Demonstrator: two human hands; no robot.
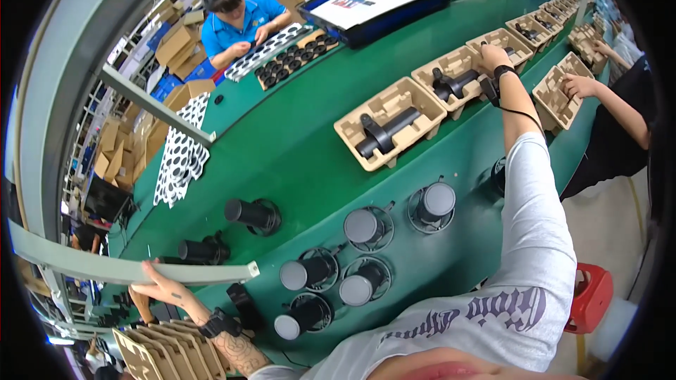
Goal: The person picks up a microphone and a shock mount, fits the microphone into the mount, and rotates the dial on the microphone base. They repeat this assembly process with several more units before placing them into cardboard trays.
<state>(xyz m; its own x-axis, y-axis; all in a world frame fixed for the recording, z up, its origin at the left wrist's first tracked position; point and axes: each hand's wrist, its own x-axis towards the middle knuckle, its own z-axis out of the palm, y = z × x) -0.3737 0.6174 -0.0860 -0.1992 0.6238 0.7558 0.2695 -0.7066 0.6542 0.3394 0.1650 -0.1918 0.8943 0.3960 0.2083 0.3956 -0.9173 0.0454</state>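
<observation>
On the head view I monitor from afar, a person's right hand (pixel 496 60) reaches across a green surface (pixel 296 148) to a row of brown moulded trays (pixel 343 135), its fingers down at the adjoining rims of the second and third. I cannot tell whether its grip is closed on anything. Black handled parts (pixel 380 137) lie inside the two nearest trays. The left hand (pixel 160 286) is spread beside a pale metal bar (pixel 211 274); I cannot tell whether its grip is touching it. Between the arms, black cylinders (pixel 362 227) with grey ends stand grouped. At right, a co-worker's hand (pixel 581 86) is on another tray (pixel 556 102); across, a worker in blue (pixel 236 28) handles a spotted sheet (pixel 264 51).
</observation>
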